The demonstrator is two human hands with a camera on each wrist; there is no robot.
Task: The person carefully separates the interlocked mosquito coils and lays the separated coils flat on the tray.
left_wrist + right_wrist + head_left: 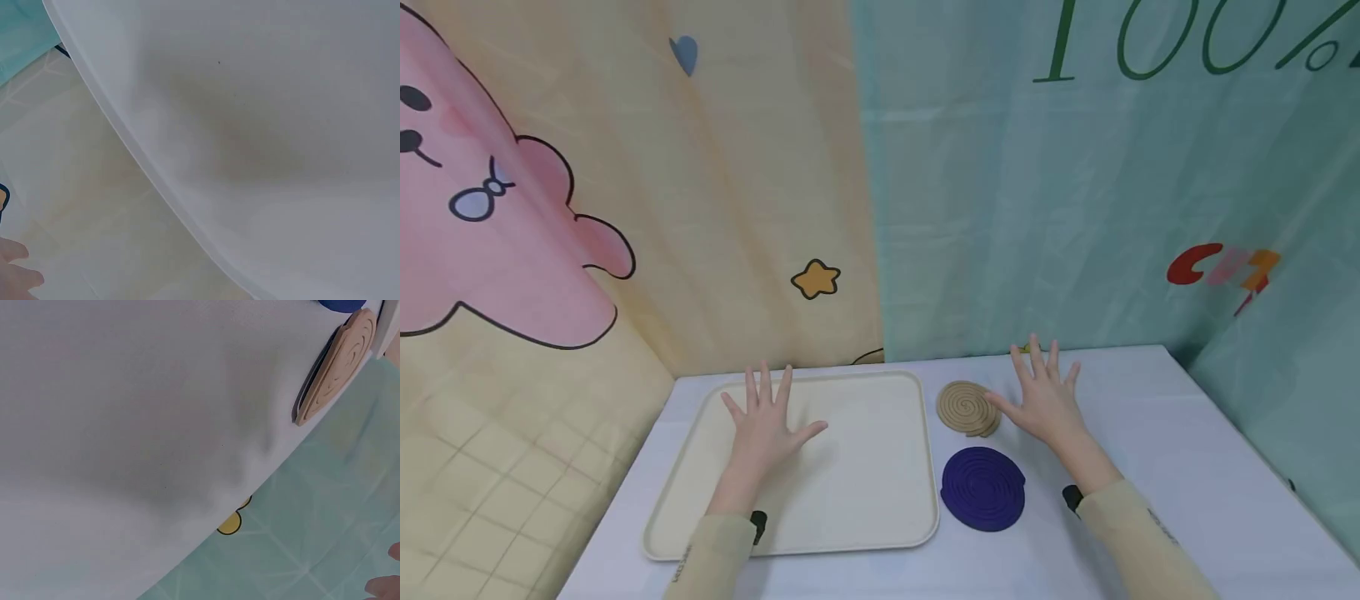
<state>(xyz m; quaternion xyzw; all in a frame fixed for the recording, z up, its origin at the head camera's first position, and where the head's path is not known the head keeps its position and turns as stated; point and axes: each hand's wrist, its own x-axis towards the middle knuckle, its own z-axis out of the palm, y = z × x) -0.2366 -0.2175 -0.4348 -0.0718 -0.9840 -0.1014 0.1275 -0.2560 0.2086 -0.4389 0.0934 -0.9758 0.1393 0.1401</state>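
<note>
My left hand (765, 429) is held over the cream tray (865, 500), its fingers spread wide and holding nothing. My right hand (1047, 404), also with fingers spread, hovers to the right of a tan spiral coil (966, 408); its thumb overlaps the coil's edge in the head view. A dark purple spiral coil (982, 489) lies flat just in front of the tan one, beside the tray's right rim. In the right wrist view the tan coil (340, 365) shows near the table edge, with a few fingertips (384, 586) at the lower right corner.
The white table (1150, 467) ends at the back against hanging printed curtains (1075, 208). A curtain with a pink cartoon figure (512, 225) hangs along the left. The tray's raised rim runs along the table's left part.
</note>
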